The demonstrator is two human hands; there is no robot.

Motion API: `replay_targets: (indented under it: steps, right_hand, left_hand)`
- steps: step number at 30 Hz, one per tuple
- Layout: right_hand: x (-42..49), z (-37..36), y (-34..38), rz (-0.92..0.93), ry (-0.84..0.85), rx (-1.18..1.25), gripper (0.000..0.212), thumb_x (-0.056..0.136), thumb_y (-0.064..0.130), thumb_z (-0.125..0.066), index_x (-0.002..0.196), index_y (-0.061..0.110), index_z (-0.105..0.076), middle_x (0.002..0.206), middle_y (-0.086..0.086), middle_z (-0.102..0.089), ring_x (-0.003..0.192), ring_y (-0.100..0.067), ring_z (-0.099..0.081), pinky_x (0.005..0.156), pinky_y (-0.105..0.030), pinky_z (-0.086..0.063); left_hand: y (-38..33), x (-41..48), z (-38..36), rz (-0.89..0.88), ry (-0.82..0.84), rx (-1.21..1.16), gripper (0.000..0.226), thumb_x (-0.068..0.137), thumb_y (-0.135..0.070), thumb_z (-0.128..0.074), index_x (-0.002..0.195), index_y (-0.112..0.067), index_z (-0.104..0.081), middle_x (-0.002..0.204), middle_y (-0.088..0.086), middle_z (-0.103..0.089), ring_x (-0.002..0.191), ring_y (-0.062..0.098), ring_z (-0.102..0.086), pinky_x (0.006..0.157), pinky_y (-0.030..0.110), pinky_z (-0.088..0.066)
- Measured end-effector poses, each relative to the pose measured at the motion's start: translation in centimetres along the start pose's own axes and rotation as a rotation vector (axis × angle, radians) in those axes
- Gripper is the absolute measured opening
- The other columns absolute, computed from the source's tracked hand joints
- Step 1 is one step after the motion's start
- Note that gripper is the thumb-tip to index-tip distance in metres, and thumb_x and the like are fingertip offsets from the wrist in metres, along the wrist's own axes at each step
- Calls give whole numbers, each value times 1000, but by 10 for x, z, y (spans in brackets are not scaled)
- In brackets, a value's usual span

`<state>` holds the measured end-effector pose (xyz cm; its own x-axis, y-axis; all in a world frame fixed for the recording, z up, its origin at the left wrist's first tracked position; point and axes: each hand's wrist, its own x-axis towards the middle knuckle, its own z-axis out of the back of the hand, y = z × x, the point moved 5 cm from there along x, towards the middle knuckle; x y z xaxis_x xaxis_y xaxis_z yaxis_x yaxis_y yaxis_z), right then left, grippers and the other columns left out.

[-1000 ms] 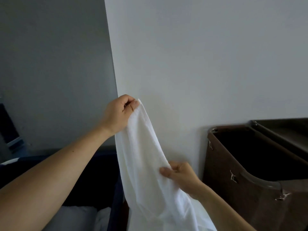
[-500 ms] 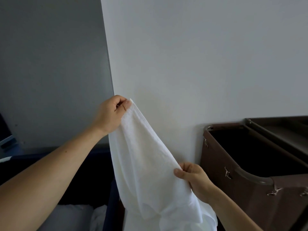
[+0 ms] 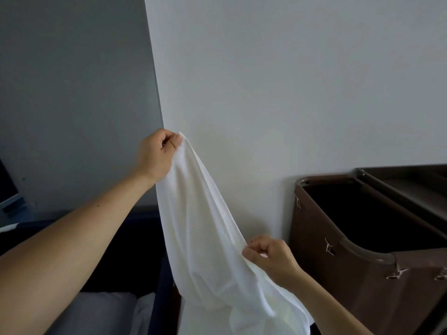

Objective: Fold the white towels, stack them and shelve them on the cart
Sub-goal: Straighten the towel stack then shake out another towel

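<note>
Head view: white towel point(image 3: 208, 228) is hanging unfolded through centre frame, running off the lower edge. Left hand point(image 3: 156, 155), mid-frame, is pinching its top corner. Right hand point(image 3: 271, 256), lower right of centre, is gripping its side edge. Brown cart bin point(image 3: 338, 274) is standing at right, against the wall point(image 3: 278, 81).
</note>
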<state>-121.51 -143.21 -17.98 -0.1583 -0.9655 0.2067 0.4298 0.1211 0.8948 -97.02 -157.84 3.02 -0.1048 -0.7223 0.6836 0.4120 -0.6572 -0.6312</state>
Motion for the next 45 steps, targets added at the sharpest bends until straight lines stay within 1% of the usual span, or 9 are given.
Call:
replay_targets:
  steps: [3,9,18,23,28,32,36,42,45]
  right_hand:
    - [-2,-5,7,150,-46,-92,5,82,34,-76,78,31,-76,92,20,-66,85,-9,-63,74,-17,-49]
    - [-6,-25,9,232,-7,-286,71,62,87,-52,101,32,-76,96,29,-52,98,12,-49,77,-2,-36]
    - [-17,-46,-10,373,-195,-462,24,78,46,-63,71,24,-69,79,17,-52,72,-5,-52,64,-11,-37]
    - [-12,-17,-33,90,-198,-209,25,84,39,-72,66,25,-65,75,10,-60,67,-4,-53,63,-14,-37]
    - [-4,21,-43,-118,-228,-149,21,87,32,-74,71,19,-68,57,6,-53,55,-7,-45,56,-32,-41]
    - [-5,36,-34,-182,-257,-23,23,86,26,-76,69,40,-77,71,5,-74,69,-17,-69,72,-37,-56]
    - [-2,48,-16,-225,-256,65,26,84,17,-78,73,41,-75,75,9,-76,78,-14,-73,77,-32,-60]
    - [22,61,37,-99,-250,-260,11,87,25,-75,97,24,-80,79,19,-72,83,-4,-67,83,-22,-52]
    - [36,36,80,58,-110,-431,19,91,26,-68,107,22,-77,100,11,-75,96,-4,-64,84,-8,-39]
  left_hand:
    - [-5,1,-5,-17,14,-2,23,101,-33,-54,92,-14,-61,71,-6,-55,63,6,-49,65,23,-43]
    - [-16,6,-11,-81,31,3,22,101,-34,-55,93,-15,-63,76,-8,-59,69,8,-54,72,29,-48]
    - [-13,11,-18,-109,32,29,23,101,-31,-55,93,-12,-63,75,-7,-58,69,9,-53,72,29,-47]
    - [3,18,-7,-66,20,51,22,101,-31,-55,79,-27,-56,71,-10,-54,66,6,-50,68,29,-43]
    - [29,9,2,41,47,81,26,102,-31,-53,91,-9,-60,73,-1,-55,67,13,-49,71,34,-44]
    - [47,3,12,175,-22,84,37,101,-36,-53,92,-1,-62,77,10,-58,68,23,-51,65,34,-43]
    - [65,-8,19,287,-73,178,33,102,-34,-51,95,-4,-62,84,8,-60,79,25,-53,67,33,-37]
    - [74,-35,5,235,28,438,31,105,-24,-42,97,2,-57,93,21,-62,88,38,-58,73,38,-40]
    - [50,-60,-35,142,216,399,27,104,-19,-42,125,-7,-52,102,19,-64,98,39,-60,83,41,-45]
